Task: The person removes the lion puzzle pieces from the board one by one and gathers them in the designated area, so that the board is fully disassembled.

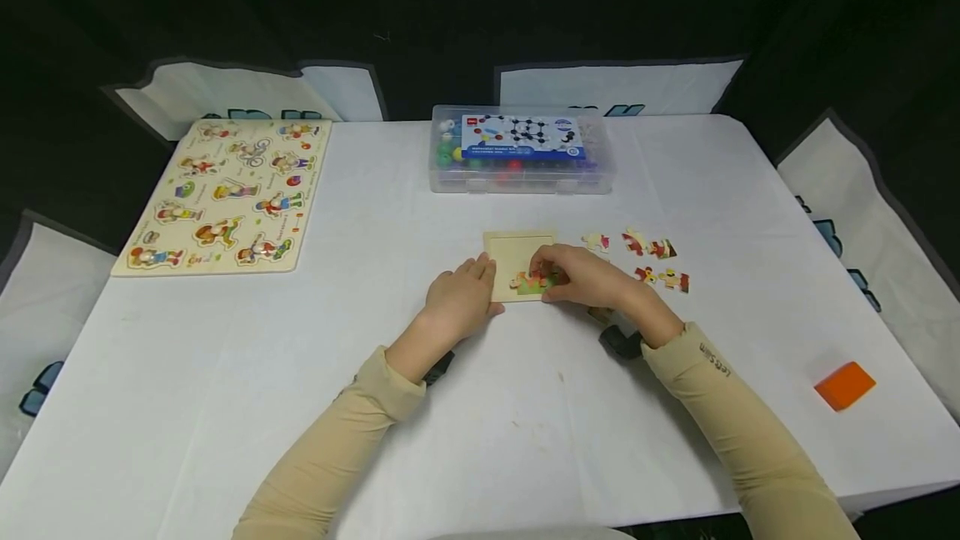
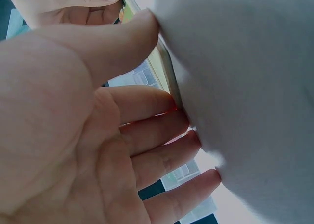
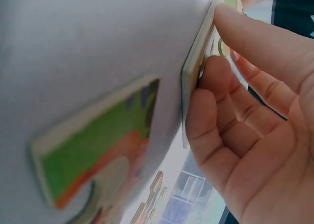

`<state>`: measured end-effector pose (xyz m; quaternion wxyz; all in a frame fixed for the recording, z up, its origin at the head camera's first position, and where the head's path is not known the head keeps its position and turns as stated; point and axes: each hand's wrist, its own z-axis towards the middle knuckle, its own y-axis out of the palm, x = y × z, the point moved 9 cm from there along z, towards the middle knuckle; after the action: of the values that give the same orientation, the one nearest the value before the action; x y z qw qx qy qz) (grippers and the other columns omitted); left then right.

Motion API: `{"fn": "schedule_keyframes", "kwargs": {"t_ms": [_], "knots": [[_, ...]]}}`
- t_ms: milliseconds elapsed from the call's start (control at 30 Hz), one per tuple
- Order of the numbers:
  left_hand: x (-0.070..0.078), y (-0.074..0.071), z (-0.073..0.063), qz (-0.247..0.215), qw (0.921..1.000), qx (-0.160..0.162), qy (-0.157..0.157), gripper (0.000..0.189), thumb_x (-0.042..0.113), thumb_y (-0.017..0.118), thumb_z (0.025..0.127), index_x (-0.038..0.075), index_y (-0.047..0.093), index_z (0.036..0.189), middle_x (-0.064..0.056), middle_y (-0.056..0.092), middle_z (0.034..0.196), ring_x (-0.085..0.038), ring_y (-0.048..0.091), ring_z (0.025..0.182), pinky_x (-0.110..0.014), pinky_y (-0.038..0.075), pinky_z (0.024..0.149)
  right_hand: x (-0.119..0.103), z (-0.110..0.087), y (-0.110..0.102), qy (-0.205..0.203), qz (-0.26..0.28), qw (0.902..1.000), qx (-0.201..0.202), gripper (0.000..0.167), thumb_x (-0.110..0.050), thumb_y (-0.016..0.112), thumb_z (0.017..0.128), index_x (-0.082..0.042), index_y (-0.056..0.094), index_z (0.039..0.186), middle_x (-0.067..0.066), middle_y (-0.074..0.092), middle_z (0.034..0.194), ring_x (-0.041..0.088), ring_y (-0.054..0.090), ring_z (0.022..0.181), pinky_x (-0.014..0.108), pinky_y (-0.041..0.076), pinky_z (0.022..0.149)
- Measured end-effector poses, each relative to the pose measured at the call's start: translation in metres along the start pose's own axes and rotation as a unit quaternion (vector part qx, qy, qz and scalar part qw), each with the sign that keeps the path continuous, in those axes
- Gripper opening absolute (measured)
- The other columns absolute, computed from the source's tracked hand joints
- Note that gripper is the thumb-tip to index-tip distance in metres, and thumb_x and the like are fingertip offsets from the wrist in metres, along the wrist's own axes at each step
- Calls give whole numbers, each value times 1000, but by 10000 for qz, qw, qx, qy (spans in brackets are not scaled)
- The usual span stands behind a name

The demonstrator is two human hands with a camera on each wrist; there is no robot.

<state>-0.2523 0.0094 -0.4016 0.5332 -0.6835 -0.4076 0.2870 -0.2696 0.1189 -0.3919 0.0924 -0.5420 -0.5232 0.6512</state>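
Observation:
A small wooden puzzle tray (image 1: 517, 250) lies on the table between the hands, with a few colourful jigsaw pieces (image 1: 528, 283) along its near side. My left hand (image 1: 461, 298) steadies the tray's left edge with fairly straight fingers, its thumb at the near corner. Over the tray's right part, my right hand (image 1: 581, 275) has curled fingers and thumb at a puzzle piece (image 3: 224, 47), which they largely hide. A loose green and orange piece (image 3: 98, 150) lies on the table near the right wrist. More loose pieces (image 1: 648, 248) lie to the right of the tray.
A clear plastic box (image 1: 521, 177) of coloured balls stands at the back. At the far left lies a large wooden picture board (image 1: 225, 190) with figures of children. An orange block (image 1: 845, 386) sits near the right edge of the white-covered table (image 1: 375, 257).

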Motion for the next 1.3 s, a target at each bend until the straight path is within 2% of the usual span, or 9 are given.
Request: {"fn": "schedule_keyframes", "kwargs": {"t_ms": [333,567,700,1067,1300], "knots": [[1,-1,-1,13,10000,11,35,68,43,50,90,1,30,140,-12,27,144,-25,31,129,-39,38,94,-3,-2,-5,20,119,9999,111,23,-1,66,80,-6,59,101,2,59,83,15,55,75,31,45,65],[1,-1,-1,67,10000,11,46,68,43,49,90,1,30,140,-12,28,144,-24,31,129,-39,38,94,-2,-2,-9,-91,257,9992,296,15,-1,61,84,-6,61,99,1,58,78,13,52,68,30,43,61],[2,-2,-1,81,10000,1,43,68,43,49,90,1,30,140,-12,28,144,-24,31,129,-39,38,94,-1,-7,-17,-90,432,9980,456,15,-3,61,86,-5,62,100,0,59,80,14,52,70,29,44,63],[2,-4,-2,106,9999,-10,59,68,43,49,91,1,30,140,-12,27,144,-25,31,129,-39,38,94,26,-46,-44,229,920,9914,898,11,-12,60,88,-6,64,97,2,62,86,17,54,76,31,44,68],[3,-3,-2,150,9999,4,65,68,43,49,91,1,30,140,-12,28,144,-24,31,129,-38,39,92,56,-80,-52,729,1431,9815,1045,16,-18,59,89,-4,63,95,7,62,91,23,54,77,26,45,62]]}}
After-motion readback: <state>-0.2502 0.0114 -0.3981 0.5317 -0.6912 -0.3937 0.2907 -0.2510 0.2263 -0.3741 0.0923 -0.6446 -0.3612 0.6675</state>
